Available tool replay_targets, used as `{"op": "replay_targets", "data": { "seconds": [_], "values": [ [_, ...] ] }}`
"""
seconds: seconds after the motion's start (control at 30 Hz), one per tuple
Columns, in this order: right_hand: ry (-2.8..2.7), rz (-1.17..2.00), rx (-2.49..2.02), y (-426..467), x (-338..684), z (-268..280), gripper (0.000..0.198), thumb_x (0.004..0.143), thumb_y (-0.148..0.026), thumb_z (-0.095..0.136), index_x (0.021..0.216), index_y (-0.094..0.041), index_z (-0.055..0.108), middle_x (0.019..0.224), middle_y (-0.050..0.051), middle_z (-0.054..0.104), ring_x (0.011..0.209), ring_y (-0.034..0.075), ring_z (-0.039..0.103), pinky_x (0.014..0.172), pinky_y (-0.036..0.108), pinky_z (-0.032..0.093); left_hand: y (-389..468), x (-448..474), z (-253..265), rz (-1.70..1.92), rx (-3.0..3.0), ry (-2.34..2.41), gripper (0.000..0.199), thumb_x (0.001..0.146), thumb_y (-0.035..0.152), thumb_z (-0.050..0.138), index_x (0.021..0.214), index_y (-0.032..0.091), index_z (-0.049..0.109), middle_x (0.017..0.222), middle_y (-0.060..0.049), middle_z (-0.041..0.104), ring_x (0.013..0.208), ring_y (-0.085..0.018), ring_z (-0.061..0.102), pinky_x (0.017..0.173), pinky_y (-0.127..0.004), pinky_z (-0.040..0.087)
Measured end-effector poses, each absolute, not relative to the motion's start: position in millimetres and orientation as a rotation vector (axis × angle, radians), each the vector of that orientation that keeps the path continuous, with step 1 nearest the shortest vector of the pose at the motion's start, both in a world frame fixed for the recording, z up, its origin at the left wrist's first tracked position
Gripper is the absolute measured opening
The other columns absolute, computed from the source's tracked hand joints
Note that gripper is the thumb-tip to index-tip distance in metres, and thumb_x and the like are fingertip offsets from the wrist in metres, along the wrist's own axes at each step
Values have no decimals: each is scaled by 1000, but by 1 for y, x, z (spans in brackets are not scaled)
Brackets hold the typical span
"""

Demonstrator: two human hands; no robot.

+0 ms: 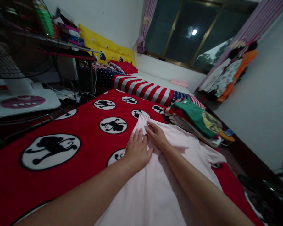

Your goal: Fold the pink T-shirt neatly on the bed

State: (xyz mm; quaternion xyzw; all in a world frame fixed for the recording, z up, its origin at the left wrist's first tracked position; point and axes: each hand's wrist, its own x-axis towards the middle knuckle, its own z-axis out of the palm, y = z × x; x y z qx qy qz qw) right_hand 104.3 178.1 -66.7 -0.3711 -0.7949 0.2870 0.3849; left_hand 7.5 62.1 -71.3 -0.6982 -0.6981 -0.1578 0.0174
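A pale pink T-shirt (pixel 153 188) lies spread over a red blanket (pixel 89 125) printed with black figures in white ovals. Its short sleeve reaches out at the right, and part of the cloth is turned over near my hands. My left hand (pixel 138 149) lies flat on the shirt's left edge, fingers stretched forward. Just right of it, my right hand (pixel 157 135) rests on the turned-over part with its fingers extended; its fingertips touch the cloth near the far end. Whether the right fingers pinch any fabric is hard to see.
A stack of folded clothes (pixel 198 119), green on top, sits beyond the shirt at right. A white fan base (pixel 23 100) and a cluttered desk (pixel 68 50) stand at left. Behind is a bed with a striped cover (pixel 141 89); clothes (pixel 228 75) hang on the right wall.
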Motion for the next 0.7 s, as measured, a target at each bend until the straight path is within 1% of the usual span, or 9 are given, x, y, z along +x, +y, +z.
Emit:
{"op": "replay_targets", "data": {
  "seconds": [0.07,0.13,0.2,0.3,0.4,0.5,0.57,0.63,0.7],
  "values": [
    [-1878,778,-932,171,127,-64,40,82,-38,56,116,-16,61,121,13,63,109,22,60,93,37,47,62,7,-73,-493,-2158,-2158,68,90,52,40,142,8,39,153,-19,25,143,-31,16,116,-46,11],
    [-1792,670,-968,170,161,-57,39,81,-39,56,112,-16,62,114,13,65,100,22,62,84,36,50,62,7,-75,-490,-2158,-2145,69,90,53,39,143,9,38,153,-20,24,143,-32,16,116,-46,11],
    [-1706,433,-1101,170,208,-51,37,77,-36,55,107,-15,63,108,13,66,91,22,63,77,36,51,62,7,-76,-468,-2165,-2141,69,90,53,39,143,9,38,153,-20,24,143,-32,15,116,-46,11],
    [-1471,-26,-1456,167,292,-48,37,70,-31,53,99,-12,65,101,14,66,82,23,62,77,38,49,62,6,-76,-446,-2164,-2148,69,91,53,39,143,9,38,153,-20,24,143,-32,16,116,-46,11],
    [-1252,-211,-1857,158,364,-48,38,71,-36,52,98,-12,66,91,15,68,80,26,62,71,37,46,63,7,-76,-445,-2160,-2154,70,90,53,39,144,8,37,152,-21,24,143,-33,16,116,-46,11],
    [-1385,3,-2184,149,401,-48,41,76,-51,49,75,-15,70,74,14,68,70,28,62,61,36,42,64,7,-77,-441,-2168,-2146,69,91,53,38,143,8,37,152,-21,23,143,-33,16,115,-46,11],
    [-1522,238,-2261,145,403,-49,46,74,-58,52,63,-16,69,61,11,65,60,25,60,55,34,39,63,6,-77,-439,-2172,-2139,69,91,53,37,143,8,38,152,-20,24,143,-32,17,115,-46,12],
    [-1568,337,-2183,143,392,-49,40,65,-55,63,57,-17,67,52,6,61,52,22,56,51,31,36,63,6,-77,-446,-2175,-2132,68,91,53,37,143,8,38,152,-20,25,142,-32,18,115,-46,12],
    [-1527,353,-1987,141,373,-48,29,55,-45,73,57,-17,66,49,2,59,49,18,53,48,28,35,63,5,-77,-464,-2179,-2124,68,91,52,37,143,8,38,152,-20,26,142,-32,18,115,-45,13]
  ]
}}
